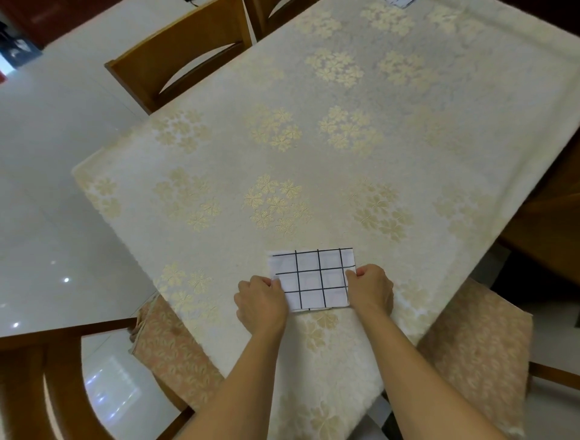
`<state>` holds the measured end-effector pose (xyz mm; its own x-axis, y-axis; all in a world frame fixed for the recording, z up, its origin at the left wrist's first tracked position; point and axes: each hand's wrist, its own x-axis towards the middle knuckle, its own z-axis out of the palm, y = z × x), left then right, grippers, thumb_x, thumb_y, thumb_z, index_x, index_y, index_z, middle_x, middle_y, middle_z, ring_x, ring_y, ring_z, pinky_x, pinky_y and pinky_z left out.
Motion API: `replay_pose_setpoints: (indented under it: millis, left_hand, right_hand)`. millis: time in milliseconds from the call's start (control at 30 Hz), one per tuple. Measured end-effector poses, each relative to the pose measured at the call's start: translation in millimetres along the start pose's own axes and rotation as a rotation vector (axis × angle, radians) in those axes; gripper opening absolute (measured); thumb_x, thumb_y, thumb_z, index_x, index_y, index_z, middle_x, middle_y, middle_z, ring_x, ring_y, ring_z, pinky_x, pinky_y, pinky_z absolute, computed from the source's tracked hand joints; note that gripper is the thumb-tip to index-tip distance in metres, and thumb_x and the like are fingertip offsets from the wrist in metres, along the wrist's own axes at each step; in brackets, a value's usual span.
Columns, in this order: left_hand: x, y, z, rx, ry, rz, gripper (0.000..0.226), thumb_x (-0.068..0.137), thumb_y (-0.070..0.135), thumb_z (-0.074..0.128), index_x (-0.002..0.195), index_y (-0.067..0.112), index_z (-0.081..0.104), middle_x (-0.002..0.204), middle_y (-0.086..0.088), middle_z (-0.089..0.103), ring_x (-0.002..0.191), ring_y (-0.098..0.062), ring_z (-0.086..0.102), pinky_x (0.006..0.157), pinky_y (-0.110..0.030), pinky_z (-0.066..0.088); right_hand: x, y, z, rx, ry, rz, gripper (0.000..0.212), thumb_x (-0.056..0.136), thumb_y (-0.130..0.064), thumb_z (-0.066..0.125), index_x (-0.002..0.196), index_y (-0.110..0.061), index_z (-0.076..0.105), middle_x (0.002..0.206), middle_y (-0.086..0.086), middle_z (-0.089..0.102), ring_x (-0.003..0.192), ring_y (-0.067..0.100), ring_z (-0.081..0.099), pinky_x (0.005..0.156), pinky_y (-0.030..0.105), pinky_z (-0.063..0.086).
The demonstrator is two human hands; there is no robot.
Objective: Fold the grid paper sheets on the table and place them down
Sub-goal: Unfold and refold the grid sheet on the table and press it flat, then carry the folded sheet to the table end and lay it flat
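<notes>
A: Starting with the biggest thing, what fills the view?

B: The table (pixel 314 141), covered by a cream cloth printed with pale gold flower clusters. It runs away from the person at a slant. Everything else I will place against it.

A: What stands around the table?

B: Wooden chairs. One chair back (pixel 179 53) stands at the table's far left side, on the glossy white floor (pixel 47 141). Another chair back (pixel 62 377) sits off the table's near left corner, with a patterned cushion (pixel 169 345) tucked against the table edge. A second patterned cushion (pixel 477 345) lies at the table's near right side.

A: And the paper?

B: One grid paper sheet (pixel 314 278), white with bold black lines, is folded into a small rectangle. It lies on the table close to its near edge, roughly midway across. A lower layer peeks out along its near side.

A: The hands?

B: The left hand (pixel 260 303) pinches the sheet's left edge, fingers curled, its grip closed on the paper. The right hand (pixel 372 287) pinches the right edge the same way, its grip also closed on the sheet. Both forearms reach in over the table's near edge.

A: Anything else on the table?

B: A small scrap of something grid-like (pixel 400 2) at its far end, too cropped to tell.
</notes>
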<state>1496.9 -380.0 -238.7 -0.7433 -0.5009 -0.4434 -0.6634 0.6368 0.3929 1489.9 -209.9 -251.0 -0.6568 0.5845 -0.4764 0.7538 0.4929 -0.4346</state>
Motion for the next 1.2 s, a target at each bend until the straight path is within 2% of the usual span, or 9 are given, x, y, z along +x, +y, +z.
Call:
replay_pose_setpoints:
  millis: [167, 300, 433, 600, 733, 800, 867, 1033, 1200]
  left_hand:
    - [-5.6, 0.9, 1.1, -0.137, 0.038, 0.038, 0.016, 0.098, 0.028, 0.054, 0.093, 0.013, 0.057, 0.099, -0.004, 0.059, 0.089, -0.024, 0.056, 0.078, -0.040, 0.049]
    - [-4.9, 3.9, -7.7, -0.354, -0.070, 0.009, 0.015, 0.098, 0.026, 0.056, 0.096, 0.011, 0.057, 0.085, 0.001, 0.059, 0.072, -0.013, 0.053, 0.058, -0.026, 0.039]
    - [-3.1, 5.1, -28.4, -0.588, -0.154, 0.007, 0.015, 0.095, 0.024, 0.063, 0.106, 0.016, 0.057, 0.089, 0.000, 0.062, 0.082, -0.015, 0.059, 0.066, -0.023, 0.045]
    - [-5.4, 4.1, -73.9, -0.828, -0.329, 0.056, 0.027, 0.096, 0.018, 0.062, 0.122, 0.020, 0.056, 0.104, -0.003, 0.071, 0.096, -0.020, 0.069, 0.082, -0.035, 0.057]
    - [-11.1, 2.4, -109.2, -0.800, -0.391, 0.179, 0.014, 0.098, 0.015, 0.054, 0.099, 0.015, 0.069, 0.088, 0.005, 0.074, 0.080, -0.018, 0.069, 0.063, -0.030, 0.052]
    - [-16.0, 2.2, -120.3, -0.752, -0.362, 0.256, 0.020, 0.101, 0.022, 0.052, 0.088, 0.010, 0.063, 0.075, 0.006, 0.065, 0.070, -0.014, 0.060, 0.058, -0.028, 0.045]
    - [-20.0, 1.4, -125.9, -0.644, -0.279, 0.379, 0.030, 0.102, 0.030, 0.048, 0.084, 0.006, 0.054, 0.072, 0.002, 0.056, 0.063, -0.010, 0.051, 0.057, -0.026, 0.039]
    - [-28.2, -2.9, -129.2, -0.502, -0.114, 0.548, 0.034, 0.105, 0.031, 0.040, 0.073, 0.017, 0.039, 0.063, 0.004, 0.041, 0.052, -0.004, 0.036, 0.049, -0.020, 0.031]
    - [-29.3, -13.9, -124.5, -0.503, -0.099, 0.544, 0.038, 0.105, 0.032, 0.037, 0.074, 0.012, 0.040, 0.062, -0.001, 0.042, 0.051, -0.007, 0.036, 0.047, -0.021, 0.030]
  right_hand:
    - [2.1, -1.4, -3.3, -0.029, -0.053, -0.015, 0.037, 0.096, -0.025, 0.054, 0.063, -0.022, 0.037, 0.062, -0.003, 0.040, 0.055, 0.016, 0.038, 0.046, 0.026, 0.024]
    - [-6.0, -4.4, -18.3, 0.098, -0.127, -0.048, 0.014, 0.098, -0.027, 0.053, 0.091, -0.015, 0.053, 0.083, 0.000, 0.057, 0.068, 0.012, 0.050, 0.053, 0.026, 0.035]
    - [-17.8, -7.1, -43.7, 0.315, -0.165, -0.121, 0.017, 0.093, -0.030, 0.066, 0.100, -0.017, 0.059, 0.086, -0.006, 0.062, 0.079, 0.010, 0.058, 0.062, 0.018, 0.041]
    - [-39.5, -15.4, -74.5, 0.605, -0.273, -0.183, 0.027, 0.090, -0.029, 0.070, 0.115, -0.028, 0.061, 0.101, -0.006, 0.071, 0.097, 0.006, 0.066, 0.082, 0.023, 0.049]
    - [-58.8, -26.7, -86.4, 0.672, -0.287, -0.240, 0.017, 0.090, -0.027, 0.070, 0.104, -0.018, 0.071, 0.100, -0.003, 0.074, 0.098, 0.011, 0.068, 0.087, 0.031, 0.054]
    - [-70.9, -32.4, -87.1, 0.664, -0.265, -0.309, 0.013, 0.093, -0.029, 0.065, 0.090, -0.017, 0.068, 0.084, 0.001, 0.070, 0.084, 0.010, 0.065, 0.077, 0.031, 0.051]
    - [-84.7, -38.6, -84.9, 0.626, -0.190, -0.364, 0.027, 0.098, -0.032, 0.058, 0.080, -0.013, 0.053, 0.067, 0.005, 0.046, 0.062, 0.007, 0.044, 0.061, 0.021, 0.037]
    - [-107.0, -39.8, -70.0, 0.536, -0.057, -0.423, 0.028, 0.101, -0.040, 0.044, 0.085, -0.018, 0.049, 0.063, 0.004, 0.038, 0.055, 0.014, 0.034, 0.053, 0.034, 0.031]
    - [-118.7, -29.1, -62.4, 0.520, 0.041, -0.404, 0.024, 0.104, -0.030, 0.039, 0.087, -0.018, 0.053, 0.065, 0.000, 0.049, 0.054, 0.005, 0.040, 0.056, 0.028, 0.036]
